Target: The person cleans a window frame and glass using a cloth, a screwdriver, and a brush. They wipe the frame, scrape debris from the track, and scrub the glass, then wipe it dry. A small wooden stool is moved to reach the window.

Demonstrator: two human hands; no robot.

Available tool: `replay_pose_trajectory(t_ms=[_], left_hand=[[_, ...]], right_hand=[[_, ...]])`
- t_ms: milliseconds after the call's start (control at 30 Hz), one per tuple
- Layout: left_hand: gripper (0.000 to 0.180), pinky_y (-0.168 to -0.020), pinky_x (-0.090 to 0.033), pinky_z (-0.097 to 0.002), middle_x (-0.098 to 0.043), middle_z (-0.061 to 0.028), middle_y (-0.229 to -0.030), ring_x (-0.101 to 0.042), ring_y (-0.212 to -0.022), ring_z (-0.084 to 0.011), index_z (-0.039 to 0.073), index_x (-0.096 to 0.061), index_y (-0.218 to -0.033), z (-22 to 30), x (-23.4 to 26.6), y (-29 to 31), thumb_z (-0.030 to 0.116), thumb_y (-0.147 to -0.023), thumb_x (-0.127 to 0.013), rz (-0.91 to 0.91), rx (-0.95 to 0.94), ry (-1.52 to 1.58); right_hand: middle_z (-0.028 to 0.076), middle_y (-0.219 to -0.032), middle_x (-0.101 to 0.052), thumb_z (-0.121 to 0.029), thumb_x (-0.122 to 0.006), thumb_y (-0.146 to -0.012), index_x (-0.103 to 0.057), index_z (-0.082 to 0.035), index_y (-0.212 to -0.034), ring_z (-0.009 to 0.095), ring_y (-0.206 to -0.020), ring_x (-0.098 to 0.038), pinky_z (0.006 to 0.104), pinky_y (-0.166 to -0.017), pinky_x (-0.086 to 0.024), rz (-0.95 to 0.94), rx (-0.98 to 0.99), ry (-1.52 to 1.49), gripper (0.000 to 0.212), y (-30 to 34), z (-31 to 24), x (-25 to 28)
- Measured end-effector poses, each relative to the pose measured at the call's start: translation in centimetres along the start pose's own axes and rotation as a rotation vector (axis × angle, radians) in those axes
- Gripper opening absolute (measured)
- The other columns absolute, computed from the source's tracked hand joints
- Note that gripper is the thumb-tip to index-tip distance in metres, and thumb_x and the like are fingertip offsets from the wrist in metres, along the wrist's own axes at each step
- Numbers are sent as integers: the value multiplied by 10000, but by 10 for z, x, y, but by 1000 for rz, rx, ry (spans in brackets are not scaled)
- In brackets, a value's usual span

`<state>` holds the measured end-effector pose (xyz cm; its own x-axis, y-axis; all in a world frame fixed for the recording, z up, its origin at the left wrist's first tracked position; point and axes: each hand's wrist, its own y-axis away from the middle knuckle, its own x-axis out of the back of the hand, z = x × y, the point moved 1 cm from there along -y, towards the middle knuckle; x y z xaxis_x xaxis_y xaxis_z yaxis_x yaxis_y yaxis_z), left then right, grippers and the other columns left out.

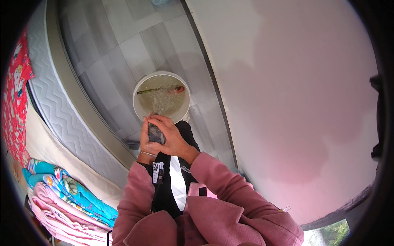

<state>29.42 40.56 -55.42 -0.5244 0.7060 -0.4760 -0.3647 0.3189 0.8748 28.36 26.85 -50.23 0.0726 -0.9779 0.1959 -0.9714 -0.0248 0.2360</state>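
Both of my hands are closed together around a wadded dark grey cloth [156, 134], just over the near rim of a white bucket [140, 111]. My left hand [145, 136] presses on the cloth's left side, a thin bracelet at its wrist. From the right, my right hand [171, 138] wraps over it with curled fingers. Part of the cloth shows between the palms; the rest is hidden. Cloudy water [164, 100] in the bucket is rippled and bubbly below my fingers. A slim stick-like thing with a green handle [148, 90] and a reddish end lies across the water.
The bucket stands on a grey tiled floor [123, 49]. To the left is a bed with a pale quilted mattress [61, 98], a red patterned cloth [16, 98] and folded blue [90, 199] and pink bedding [57, 215]. A large pale surface [295, 82] borders the right side.
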Motion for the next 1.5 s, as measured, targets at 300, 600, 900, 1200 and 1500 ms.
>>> replay_pose_trajectory(t_ms=[300, 600, 900, 1200, 1500], left_hand=[[426, -1009, -454, -339, -582, -56, -1251, -562, -1174, -201, 93, -501, -1349, -10, 32, -10, 391, -1070, -379, -119, -19, -130], [447, -1037, -434, -347, -559, -70, -1297, -549, -1196, -211, 90, -481, -1366, -6, 37, 0, 403, -1065, -378, -224, -18, -206], [463, -1049, -424, -359, -550, -76, -1317, -539, -1211, -219, 89, -476, -1375, 10, -16, 69, 416, -1060, -384, -77, -65, -178], [481, -1061, -414, -371, -541, -82, -1337, -529, -1226, -226, 88, -471, -1384, 28, -58, 123, 428, -1054, -390, -63, -105, -204], [498, -1073, -403, -383, -532, -88, -1357, -520, -1241, -234, 87, -465, -1393, 45, -71, 105, 441, -1048, -396, -130, -6, -328]], right_hand=[[102, -1174, -590, -269, -705, -776, -657, -139, -1088, 385, -1244, -489, 549, -1029, -368, 234, 24, 183, 342, -4, -6, -18], [66, -1079, -610, -153, -702, -773, -662, -115, -920, 319, -1055, -555, 450, -896, -414, 420, 69, 209, 157, -2, -35, -5], [67, -936, -595, -158, -706, -777, -634, -82, -832, 301, -939, -528, 423, -825, -411, 463, 123, 248, 118, -1, -111, 17], [91, -875, -541, -198, -692, -799, -614, -72, -779, 313, -908, -502, 428, -794, -405, 452, 135, 298, 149, 6, -175, 32], [96, -874, -543, -216, -680, -796, -628, -67, -769, 319, -936, -501, 441, -820, -420, 524, 84, 351, 160, -8, -167, 20]])
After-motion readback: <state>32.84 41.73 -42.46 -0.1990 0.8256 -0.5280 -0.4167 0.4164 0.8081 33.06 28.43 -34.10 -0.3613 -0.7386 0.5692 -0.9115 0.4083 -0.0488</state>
